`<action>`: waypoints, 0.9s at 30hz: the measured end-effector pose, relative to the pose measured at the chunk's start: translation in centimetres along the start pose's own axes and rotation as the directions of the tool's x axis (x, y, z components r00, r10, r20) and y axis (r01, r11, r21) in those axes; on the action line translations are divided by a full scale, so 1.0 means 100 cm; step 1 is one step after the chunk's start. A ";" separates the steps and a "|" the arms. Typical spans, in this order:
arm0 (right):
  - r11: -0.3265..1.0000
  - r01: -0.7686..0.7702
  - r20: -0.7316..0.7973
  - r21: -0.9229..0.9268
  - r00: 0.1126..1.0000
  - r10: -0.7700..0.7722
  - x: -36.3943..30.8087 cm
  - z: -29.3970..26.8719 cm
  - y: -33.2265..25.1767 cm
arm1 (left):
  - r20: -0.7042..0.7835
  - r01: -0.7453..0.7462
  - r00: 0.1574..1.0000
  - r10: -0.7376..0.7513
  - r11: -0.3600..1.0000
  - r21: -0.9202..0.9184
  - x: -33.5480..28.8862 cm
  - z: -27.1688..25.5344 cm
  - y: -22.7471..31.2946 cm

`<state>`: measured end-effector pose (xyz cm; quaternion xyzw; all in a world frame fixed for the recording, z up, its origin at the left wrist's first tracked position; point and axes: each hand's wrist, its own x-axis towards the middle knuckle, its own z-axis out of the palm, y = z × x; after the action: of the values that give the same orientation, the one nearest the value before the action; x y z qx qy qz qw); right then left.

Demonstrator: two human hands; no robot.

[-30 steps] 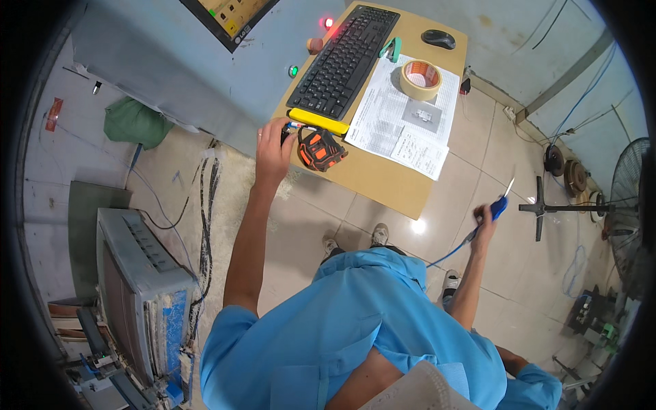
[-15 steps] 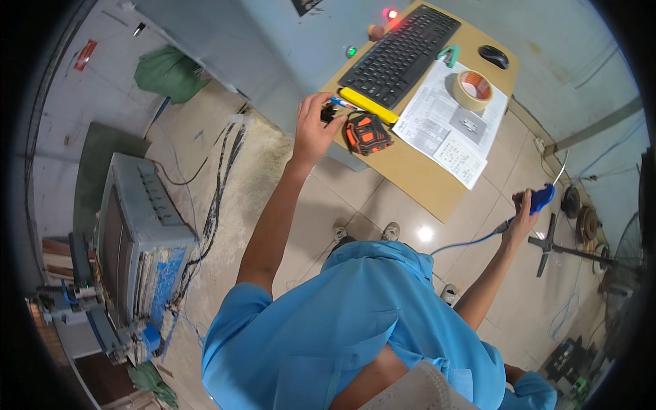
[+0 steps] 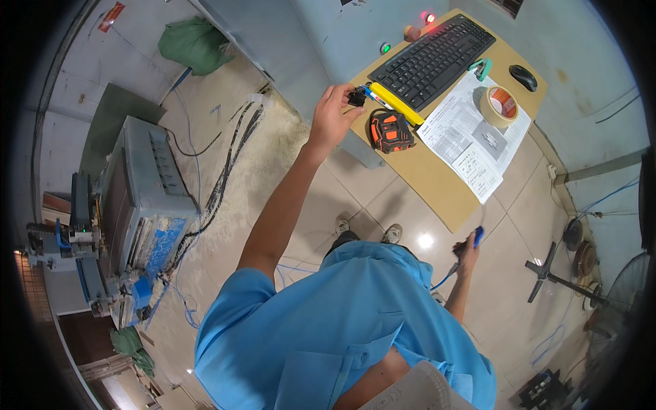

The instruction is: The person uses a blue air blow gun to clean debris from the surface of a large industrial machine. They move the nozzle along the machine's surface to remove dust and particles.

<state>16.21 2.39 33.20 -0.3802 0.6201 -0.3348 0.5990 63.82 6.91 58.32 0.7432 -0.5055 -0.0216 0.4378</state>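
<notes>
My left hand (image 3: 333, 117) is at the near left corner of the wooden board, its thumb and fingers closed around a small black object (image 3: 357, 98) whose kind I cannot make out. Beside it on the board lie a blue and white pen (image 3: 378, 98), a yellow cutter knife (image 3: 398, 104) and a black and orange tape measure (image 3: 391, 131). Lower and to the right, off the board's near edge, my right hand (image 3: 467, 255) grips a blue air blow gun (image 3: 478, 236). Its blue hose (image 3: 444, 280) runs down toward my body.
The board (image 3: 437, 205) also carries a black keyboard (image 3: 437, 61), a mouse (image 3: 523, 77), printed papers (image 3: 465, 160), a tape roll (image 3: 498, 107) and a green clamp (image 3: 482, 69). A fan stand (image 3: 543, 271) stands at right. Cables (image 3: 229, 164) and dust cover the floor left, beside a grey machine (image 3: 160, 174).
My right hand with the blow gun has come in left and down, closer to my body. My left hand has shifted slightly and holds the black object clear of the pen. The view has turned a little.
</notes>
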 end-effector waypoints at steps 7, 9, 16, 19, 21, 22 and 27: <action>0.909 -0.236 0.389 -0.343 0.845 0.366 -0.006 0.052 0.074 | -0.256 0.142 0.948 -0.192 0.970 -0.199 -0.053 -0.017 -0.001; 0.835 -0.025 0.468 -0.550 0.819 0.333 -0.010 0.075 0.093 | -0.271 0.233 0.916 -0.297 0.942 -0.243 -0.091 -0.025 -0.013; 0.385 0.491 0.563 -0.782 0.821 0.097 -0.023 0.176 0.093 | -0.067 0.704 0.696 -0.715 0.698 -0.132 -0.293 -0.027 -0.090; 0.433 0.462 0.592 -0.774 0.770 0.237 -0.041 0.207 0.068 | 0.224 0.820 0.534 -0.816 0.563 0.097 -0.407 -0.021 -0.115; 0.369 0.550 0.651 -0.749 0.715 0.256 -0.065 0.231 0.061 | 0.318 0.864 0.387 -0.866 0.460 0.203 -0.479 -0.024 -0.113; 0.351 0.553 0.650 -0.756 0.700 0.296 -0.077 0.244 0.058 | 0.350 0.888 0.291 -0.890 0.387 0.246 -0.508 -0.027 -0.111; 0.207 0.754 0.768 -0.624 0.544 0.337 -0.161 0.300 0.057 | 0.249 0.979 0.202 -0.947 0.201 -0.029 -0.583 -0.060 -0.122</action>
<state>45.60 20.46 34.35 -0.8572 0.2658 0.2370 0.3720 47.13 56.82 29.90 0.8468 0.0391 -0.4018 0.3464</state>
